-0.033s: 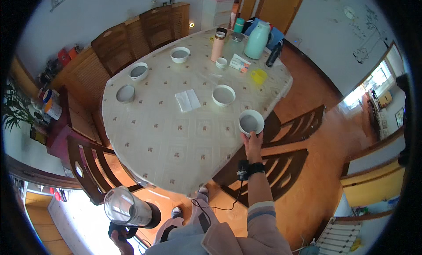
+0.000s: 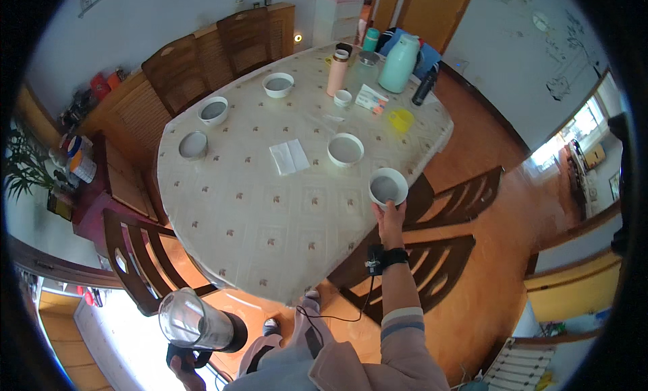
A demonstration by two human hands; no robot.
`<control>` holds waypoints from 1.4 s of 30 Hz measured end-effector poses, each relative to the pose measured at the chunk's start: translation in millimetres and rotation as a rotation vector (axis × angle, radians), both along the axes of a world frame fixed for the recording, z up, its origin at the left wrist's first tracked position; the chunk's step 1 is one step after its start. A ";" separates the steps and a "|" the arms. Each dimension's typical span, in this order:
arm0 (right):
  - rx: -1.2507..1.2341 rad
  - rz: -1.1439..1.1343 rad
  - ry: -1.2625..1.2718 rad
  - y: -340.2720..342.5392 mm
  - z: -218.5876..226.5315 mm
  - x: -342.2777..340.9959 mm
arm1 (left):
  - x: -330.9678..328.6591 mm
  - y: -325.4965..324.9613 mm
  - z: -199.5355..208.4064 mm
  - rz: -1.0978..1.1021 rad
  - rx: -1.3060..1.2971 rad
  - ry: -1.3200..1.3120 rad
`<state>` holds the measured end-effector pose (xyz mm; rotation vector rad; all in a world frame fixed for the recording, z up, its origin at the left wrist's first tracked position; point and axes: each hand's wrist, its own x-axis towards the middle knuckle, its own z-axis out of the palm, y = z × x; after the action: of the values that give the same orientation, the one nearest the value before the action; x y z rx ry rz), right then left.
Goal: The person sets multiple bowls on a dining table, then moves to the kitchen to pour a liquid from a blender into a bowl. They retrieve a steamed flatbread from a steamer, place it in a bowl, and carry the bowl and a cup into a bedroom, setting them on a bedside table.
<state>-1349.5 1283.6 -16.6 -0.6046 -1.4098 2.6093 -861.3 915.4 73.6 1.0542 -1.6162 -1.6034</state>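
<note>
Four bowls on the tabletop appear filled; jug appears nearly empty. Left hand clasps jug; right hand pinches filled fifth bowl at right edge.

No wording or number can be read. On the worktop, right of the pink bottle, the white packet bears orange and bluish print, too small to resolve. At the left, near the plant, the jar shows a label in white and orange-yellow, its lettering indistinct. On the right wall, the pale disc is too faint for any marks to be made out.
</note>
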 end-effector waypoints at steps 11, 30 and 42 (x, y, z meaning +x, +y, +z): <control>0.057 0.009 0.093 2.3 -50.4 -141.9 | -22.7 58.2 2.2 0.211 0.006 -0.035; 1.188 0.223 0.280 -49.4 -13.3 -212.7 | -64.7 51.4 -5.6 0.300 0.045 -0.137; 1.414 0.404 0.409 -122.4 -35.7 -252.9 | -70.7 49.0 -5.1 0.311 0.044 -0.172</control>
<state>-1602.4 1161.1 -52.4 0.4064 -2.7023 1.0996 -932.0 964.4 68.5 1.4229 -1.4434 -1.3767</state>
